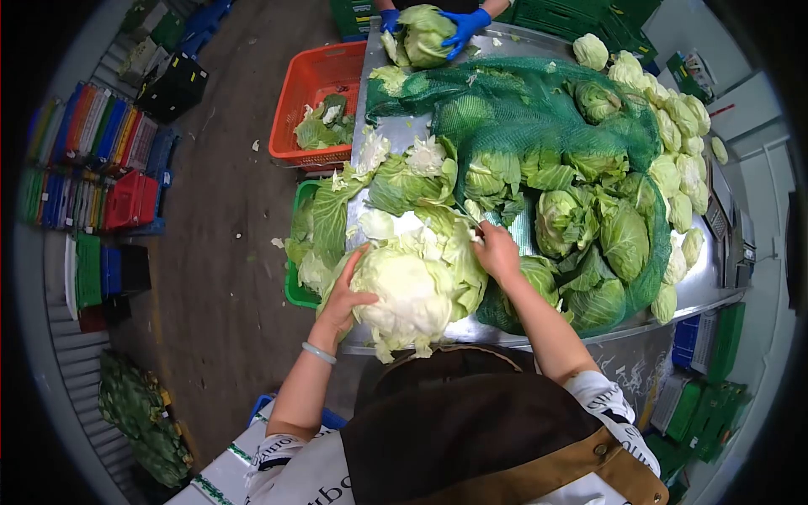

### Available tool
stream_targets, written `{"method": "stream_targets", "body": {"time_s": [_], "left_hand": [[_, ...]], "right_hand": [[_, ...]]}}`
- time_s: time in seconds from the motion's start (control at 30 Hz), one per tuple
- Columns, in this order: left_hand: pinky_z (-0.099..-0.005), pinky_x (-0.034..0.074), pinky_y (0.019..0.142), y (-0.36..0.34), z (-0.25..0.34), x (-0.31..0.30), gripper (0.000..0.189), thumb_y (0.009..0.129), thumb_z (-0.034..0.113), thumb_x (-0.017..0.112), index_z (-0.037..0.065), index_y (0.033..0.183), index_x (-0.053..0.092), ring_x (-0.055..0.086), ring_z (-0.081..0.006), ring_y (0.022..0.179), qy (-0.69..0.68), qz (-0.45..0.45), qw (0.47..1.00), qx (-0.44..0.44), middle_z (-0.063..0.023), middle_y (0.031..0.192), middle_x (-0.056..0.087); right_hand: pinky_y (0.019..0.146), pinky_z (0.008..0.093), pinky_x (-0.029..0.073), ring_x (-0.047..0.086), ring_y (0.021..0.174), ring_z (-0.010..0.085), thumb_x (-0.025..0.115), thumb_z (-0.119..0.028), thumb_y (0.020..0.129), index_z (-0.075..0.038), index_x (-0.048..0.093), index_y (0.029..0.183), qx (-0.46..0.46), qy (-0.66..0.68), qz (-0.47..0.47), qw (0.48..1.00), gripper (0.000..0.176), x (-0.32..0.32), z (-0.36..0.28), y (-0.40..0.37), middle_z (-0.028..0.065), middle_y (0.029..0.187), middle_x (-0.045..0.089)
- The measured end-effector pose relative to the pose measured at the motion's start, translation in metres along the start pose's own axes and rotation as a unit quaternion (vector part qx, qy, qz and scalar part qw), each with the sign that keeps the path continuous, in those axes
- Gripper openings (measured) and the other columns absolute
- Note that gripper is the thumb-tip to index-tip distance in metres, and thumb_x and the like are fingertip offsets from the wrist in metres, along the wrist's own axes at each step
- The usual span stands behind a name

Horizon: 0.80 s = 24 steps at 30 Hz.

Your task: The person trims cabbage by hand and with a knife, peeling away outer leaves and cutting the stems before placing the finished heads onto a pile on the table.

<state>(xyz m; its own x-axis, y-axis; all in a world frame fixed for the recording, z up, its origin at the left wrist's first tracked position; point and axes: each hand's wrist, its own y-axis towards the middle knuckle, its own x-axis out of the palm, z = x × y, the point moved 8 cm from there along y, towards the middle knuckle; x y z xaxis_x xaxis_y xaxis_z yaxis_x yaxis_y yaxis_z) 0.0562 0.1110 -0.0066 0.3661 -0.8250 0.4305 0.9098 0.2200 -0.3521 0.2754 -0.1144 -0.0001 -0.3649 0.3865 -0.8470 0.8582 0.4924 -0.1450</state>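
Presently, my left hand (341, 301) is spread against the left side of a large pale cabbage (404, 293), thumb and fingers apart, with the thumb lying on the outer leaves. The cabbage sits near the front edge of the metal tabletop (705, 290), directly between my two hands: to the right of the left hand and to the left of my right hand (498, 251). A pale bangle (319, 353) is on my left wrist.

My right hand is closed around a thin tool (468, 214), of which only a narrow dark length shows beyond the fingers; its exact type cannot be determined. This hand is just beside the loose light-green leaves at the cabbage's upper right.

To the right, a green net (547, 99) lies over and around several leafy cabbages (624, 240). Beyond it, at the right side of the tabletop, pale heads (674, 118) are piled together. Further leaves (404, 183) lie beyond the cabbage at my hands.

At the left side, a green crate (300, 290) contains leaves, and an orange crate (284, 101) farther off contains more. At the far end, a co-worker's blue-gloved hands (463, 34) hold another cabbage (427, 38) from both sides.
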Motion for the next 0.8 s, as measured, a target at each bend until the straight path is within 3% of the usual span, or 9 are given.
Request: {"method": "stream_targets", "body": {"time_s": [0.1,0.13,0.23,0.33,0.43,0.47,0.57,0.7,0.8], "left_hand": [[-0.0355,0.045,0.103,-0.007,-0.010,-0.004,0.090,0.074,-0.005,0.073,0.007,0.152,0.029,0.051,-0.0242,0.127,-0.072,0.111,0.990,-0.053,-0.0123,0.141,0.049],[-0.0354,0.049,0.097,-0.007,-0.009,-0.004,0.080,0.079,-0.002,0.072,0.005,0.149,0.032,0.057,-0.0243,0.118,-0.055,0.140,0.988,-0.043,-0.0142,0.134,0.054],[-0.0355,0.050,0.095,-0.006,-0.024,-0.007,0.074,0.081,0.003,0.074,0.004,0.145,0.036,0.058,-0.0246,0.114,-0.044,0.206,0.977,-0.030,-0.0145,0.130,0.055],[-0.0374,0.049,0.095,-0.013,-0.047,-0.002,0.068,0.086,0.011,0.072,0.004,0.144,0.036,0.057,-0.0246,0.115,-0.080,0.259,0.962,-0.027,-0.0140,0.132,0.054],[-0.0384,0.049,0.094,-0.029,-0.070,-0.003,0.073,0.087,0.016,0.073,0.004,0.145,0.031,0.056,-0.0253,0.116,-0.088,0.370,0.924,-0.047,-0.0145,0.133,0.052],[-0.0379,0.045,0.099,-0.031,-0.073,0.004,0.077,0.088,0.020,0.073,0.003,0.146,0.027,0.052,-0.0250,0.120,-0.095,0.353,0.930,-0.039,-0.0152,0.136,0.049],[-0.0364,0.039,0.104,-0.042,-0.063,0.030,0.071,0.087,0.019,0.074,0.000,0.141,0.032,0.047,-0.0242,0.123,-0.032,0.392,0.919,-0.004,-0.0158,0.136,0.046],[-0.0359,0.036,0.106,-0.045,-0.038,0.042,0.059,0.089,0.015,0.071,0.001,0.136,0.039,0.046,-0.0247,0.124,0.058,0.363,0.930,-0.017,-0.0152,0.133,0.047],[-0.0352,0.035,0.106,-0.041,-0.034,0.033,0.045,0.087,0.011,0.069,0.002,0.127,0.050,0.046,-0.0240,0.124,0.189,0.294,0.935,0.053,-0.0125,0.131,0.051]], "right_hand": [[0.080,0.0465,0.051,0.061,0.091,0.0383,0.069,-0.016,0.081,-0.004,0.061,0.108,-0.123,0.002,0.105,0.987,0.031,-0.046,-0.042,-0.036,0.0157,0.096,0.064],[0.082,0.0452,0.051,0.060,0.092,0.0377,0.065,-0.013,0.085,-0.003,0.058,0.115,-0.153,0.022,0.093,0.984,0.032,-0.049,-0.049,-0.048,0.0170,0.101,0.061],[0.076,0.0468,0.052,0.062,0.086,0.0386,0.060,-0.012,0.090,-0.001,0.057,0.114,-0.209,0.082,0.016,0.974,0.026,-0.028,-0.059,-0.087,0.0199,0.095,0.063],[0.064,0.0488,0.052,0.064,0.071,0.0396,0.056,-0.014,0.093,0.001,0.055,0.108,-0.144,0.091,-0.082,0.982,0.021,0.004,-0.052,-0.111,0.0220,0.080,0.063],[0.055,0.0508,0.049,0.061,0.058,0.0408,0.055,-0.018,0.095,0.000,0.051,0.101,-0.141,0.054,-0.111,0.982,0.019,0.018,-0.054,-0.124,0.0212,0.067,0.061],[0.053,0.0498,0.050,0.060,0.054,0.0399,0.054,-0.018,0.095,-0.001,0.049,0.097,-0.152,0.038,-0.092,0.983,0.018,0.018,-0.058,-0.126,0.0194,0.062,0.060],[0.055,0.0537,0.048,0.060,0.060,0.0443,0.055,-0.019,0.096,-0.002,0.051,0.100,-0.109,0.059,-0.089,0.988,0.018,0.019,-0.060,-0.126,0.0226,0.066,0.060],[0.067,0.0497,0.050,0.064,0.077,0.0431,0.058,-0.024,0.095,0.000,0.055,0.107,-0.017,0.152,-0.038,0.988,0.027,0.017,-0.042,-0.106,0.0245,0.084,0.065],[0.081,0.0435,0.050,0.064,0.092,0.0401,0.069,-0.035,0.089,0.001,0.057,0.113,0.039,0.245,-0.060,0.967,0.044,0.039,-0.023,-0.098,0.0235,0.099,0.065]]}}
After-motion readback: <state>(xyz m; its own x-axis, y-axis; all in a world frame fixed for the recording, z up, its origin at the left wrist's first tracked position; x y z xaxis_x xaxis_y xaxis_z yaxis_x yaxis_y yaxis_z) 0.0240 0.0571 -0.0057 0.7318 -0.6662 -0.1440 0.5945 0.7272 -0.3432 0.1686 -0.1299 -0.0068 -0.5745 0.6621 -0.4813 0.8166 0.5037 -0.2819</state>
